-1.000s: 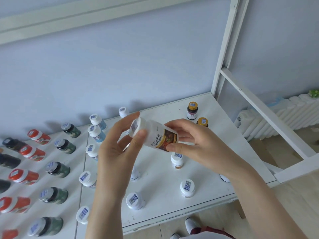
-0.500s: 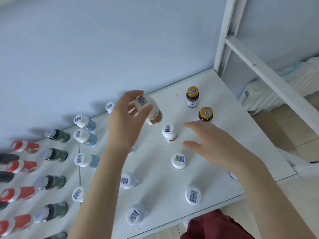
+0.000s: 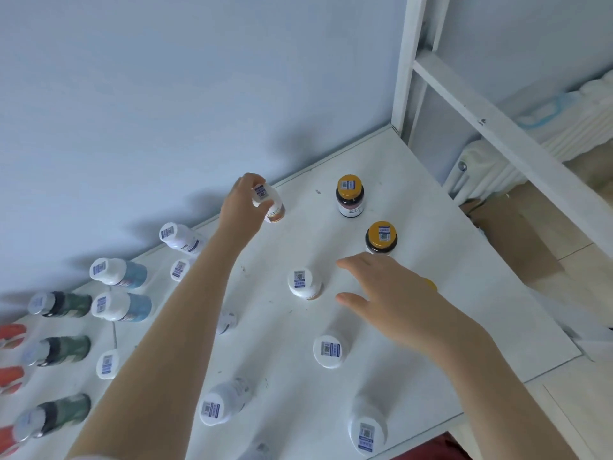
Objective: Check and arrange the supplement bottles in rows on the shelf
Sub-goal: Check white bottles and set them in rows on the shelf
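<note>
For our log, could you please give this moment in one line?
left hand: grips white-capped bottle | right hand: open, over shelf

Left edge cuts off the orange bottles (image 3: 11, 336).

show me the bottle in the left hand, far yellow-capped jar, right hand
held bottle (image 3: 261, 191), head view, on its cap label
far yellow-capped jar (image 3: 350, 184), head view, on its cap
right hand (image 3: 398, 300), head view, back of hand

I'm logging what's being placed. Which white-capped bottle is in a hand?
The orange-labelled bottle by the back wall: the left hand grips it at the cap. No hand holds the other white-capped bottles; the right hand is open, holding nothing.
</note>
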